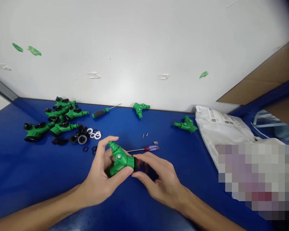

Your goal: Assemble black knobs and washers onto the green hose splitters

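My left hand (97, 175) grips a green plastic Y-shaped hose splitter (120, 161) from below, with the thumb across its body. My right hand (161, 180) pinches the black end piece (135, 163) of that splitter between fingers and thumb. Just above the hands lies a small screwdriver with a red and clear handle (151, 148). Several tiny screws (144, 135) lie beyond it. Further left are white washers (94, 134) and black rubber rings (82, 138). Part of the splitter's black end is hidden by my right fingers.
A heap of green splitters with black fittings (54, 120) sits at the far left of the blue table (26, 166). A green-handled screwdriver (101, 112) and other splitters (141, 109) lie along the white wall (135, 48). A white plastic bag (221, 128) and cardboard (262, 80) stand right.
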`<state>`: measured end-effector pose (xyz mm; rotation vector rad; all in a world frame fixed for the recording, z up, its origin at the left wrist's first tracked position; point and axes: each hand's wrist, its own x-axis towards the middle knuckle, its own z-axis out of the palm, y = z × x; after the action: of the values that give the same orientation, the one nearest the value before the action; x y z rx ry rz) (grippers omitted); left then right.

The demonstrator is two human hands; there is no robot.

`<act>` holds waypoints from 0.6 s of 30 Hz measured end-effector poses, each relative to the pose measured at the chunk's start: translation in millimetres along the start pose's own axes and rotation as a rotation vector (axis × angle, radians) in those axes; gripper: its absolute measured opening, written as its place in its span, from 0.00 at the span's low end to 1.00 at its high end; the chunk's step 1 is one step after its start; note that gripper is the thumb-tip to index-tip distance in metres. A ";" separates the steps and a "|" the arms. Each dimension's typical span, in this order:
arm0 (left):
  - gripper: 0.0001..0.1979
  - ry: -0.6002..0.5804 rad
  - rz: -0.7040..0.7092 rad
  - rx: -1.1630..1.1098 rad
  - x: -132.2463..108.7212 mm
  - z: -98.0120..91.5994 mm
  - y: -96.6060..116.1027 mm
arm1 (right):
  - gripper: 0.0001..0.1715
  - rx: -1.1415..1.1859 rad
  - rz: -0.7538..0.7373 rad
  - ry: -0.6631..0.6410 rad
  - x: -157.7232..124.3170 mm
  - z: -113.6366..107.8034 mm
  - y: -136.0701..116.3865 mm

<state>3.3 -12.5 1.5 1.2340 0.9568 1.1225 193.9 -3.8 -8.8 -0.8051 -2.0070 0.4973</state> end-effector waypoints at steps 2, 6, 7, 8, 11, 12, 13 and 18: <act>0.31 0.054 0.029 0.012 -3.0 3.0 -0.3 | 0.15 0.011 0.042 -0.035 -0.4 -0.2 -1.8; 0.31 0.090 0.043 0.018 -5.4 5.4 0.9 | 0.15 -0.044 0.020 -0.051 0.8 -1.9 -3.2; 0.31 0.074 0.021 0.009 -4.5 4.9 1.4 | 0.14 -0.096 -0.025 -0.049 1.8 -3.0 -3.3; 0.31 0.049 -0.014 -0.011 -3.1 4.1 1.8 | 0.13 -0.162 -0.075 -0.051 3.1 -4.3 -3.5; 0.31 -0.047 -0.138 -0.122 2.1 1.5 1.5 | 0.14 -0.371 -0.154 -0.108 7.8 -7.9 -5.3; 0.31 -0.066 -0.163 -0.158 3.3 1.1 1.0 | 0.15 -0.423 -0.151 -0.133 9.1 -8.5 -6.3; 0.31 -0.074 -0.176 -0.183 4.0 0.8 0.4 | 0.17 -0.463 -0.145 -0.155 10.2 -8.7 -7.2; 0.32 -0.067 -0.163 -0.151 0.3 1.7 -1.8 | 0.22 -0.479 -0.118 -0.211 9.1 -5.6 -10.0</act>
<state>5.1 -12.6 -0.1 1.0462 0.8888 0.9998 191.6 -4.3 5.6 -0.9402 -2.3976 0.0259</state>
